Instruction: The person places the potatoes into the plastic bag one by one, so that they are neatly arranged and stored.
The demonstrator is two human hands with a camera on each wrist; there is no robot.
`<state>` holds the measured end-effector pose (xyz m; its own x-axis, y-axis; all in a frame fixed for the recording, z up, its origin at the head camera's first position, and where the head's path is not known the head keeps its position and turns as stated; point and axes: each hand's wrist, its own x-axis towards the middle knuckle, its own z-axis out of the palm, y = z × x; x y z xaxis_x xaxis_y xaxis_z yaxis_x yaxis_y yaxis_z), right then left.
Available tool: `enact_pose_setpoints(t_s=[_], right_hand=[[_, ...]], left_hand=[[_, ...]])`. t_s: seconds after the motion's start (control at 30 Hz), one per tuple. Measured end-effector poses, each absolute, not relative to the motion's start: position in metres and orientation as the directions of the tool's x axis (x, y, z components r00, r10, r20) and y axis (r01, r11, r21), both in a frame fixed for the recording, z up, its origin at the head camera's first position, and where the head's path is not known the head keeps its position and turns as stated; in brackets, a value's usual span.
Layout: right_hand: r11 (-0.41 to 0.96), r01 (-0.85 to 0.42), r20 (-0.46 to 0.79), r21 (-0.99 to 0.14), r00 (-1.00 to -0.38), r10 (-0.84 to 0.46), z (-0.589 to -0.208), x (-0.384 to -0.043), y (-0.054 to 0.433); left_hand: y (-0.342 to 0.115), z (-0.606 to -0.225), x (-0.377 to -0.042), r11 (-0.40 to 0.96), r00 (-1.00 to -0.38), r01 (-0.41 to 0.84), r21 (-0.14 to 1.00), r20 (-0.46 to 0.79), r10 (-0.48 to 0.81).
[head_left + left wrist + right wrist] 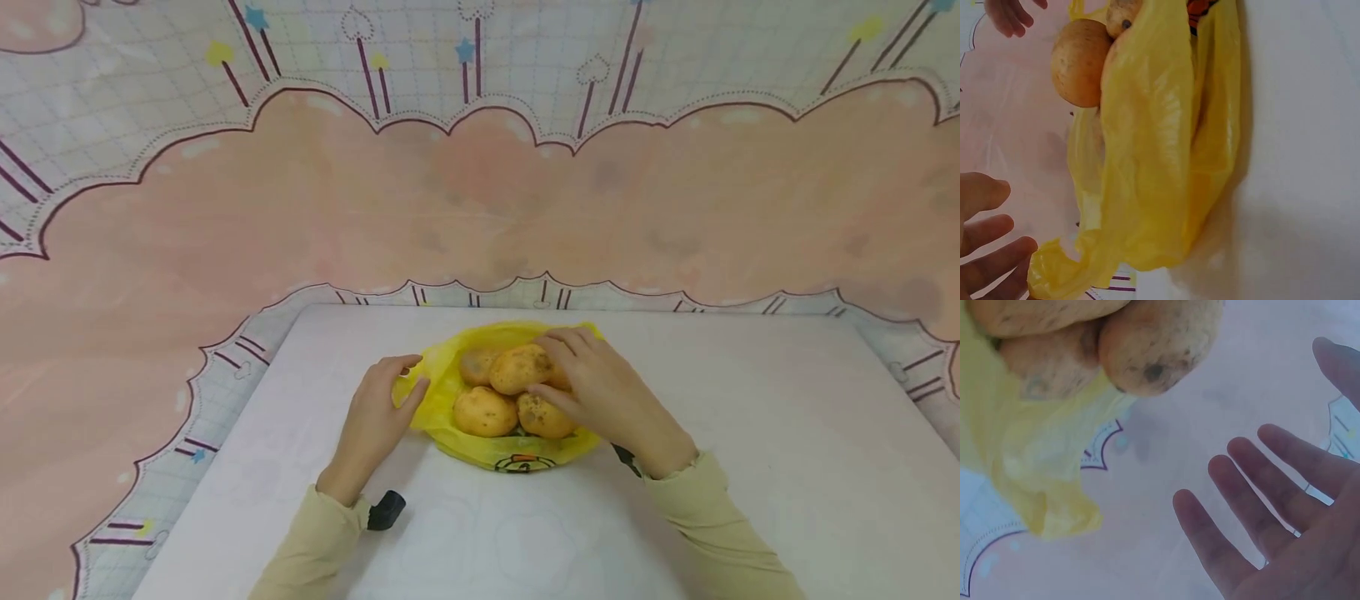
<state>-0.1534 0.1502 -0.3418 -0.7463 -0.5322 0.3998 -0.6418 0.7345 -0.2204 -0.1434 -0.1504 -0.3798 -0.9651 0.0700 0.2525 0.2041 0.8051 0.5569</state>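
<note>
Several potatoes lie piled in a yellow plastic bag (465, 447) whose mouth is spread wide. One potato (517, 369) rests on top, with another potato (485, 412) at the front left; in the left wrist view a potato (1080, 62) rises above the bag's side. My left hand (377, 412) is at the bag's left end, fingers parted, fingertips right at the crumpled handle (1054, 272). My right hand (600, 387) is over the bag's right side and hides part of the pile. Its fingers (1235, 484) are spread, with nothing in them, below the potatoes (1154, 350) in the right wrist view.
The bag lies toward the far side of a white table (510, 533). A patterned curtain (480, 192) in pink and white hangs behind the table's far edge. Dark wrist mounts show at both cuffs, one (386, 510) just above the tabletop on the left.
</note>
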Motion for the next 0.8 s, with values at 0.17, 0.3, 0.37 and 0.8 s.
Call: enact_pose_setpoints(t_s=[0.17, 0.3, 0.37, 0.8], right_hand=[[0.743, -0.645, 0.405, -0.182, -0.737, -0.540, -0.339, -0.149, 0.158], [0.766, -0.621, 0.403, -0.167, -0.752, -0.522, -0.341, -0.143, 0.167], [0.778, -0.607, 0.401, -0.160, -0.760, -0.510, -0.343, -0.140, 0.173], [0.819, -0.559, 0.383, -0.127, -0.790, -0.479, -0.363, -0.126, 0.205]], left_hand=[[-0.150, -0.372, -0.137, 0.806, -0.951, 0.238, 0.541, 0.300, 0.079], [-0.148, -0.366, -0.129, 0.812, -0.942, 0.259, 0.523, 0.324, 0.092], [-0.147, -0.363, -0.125, 0.812, -0.937, 0.274, 0.516, 0.335, 0.103], [-0.148, -0.360, -0.107, 0.833, -0.885, 0.379, 0.402, 0.420, 0.200]])
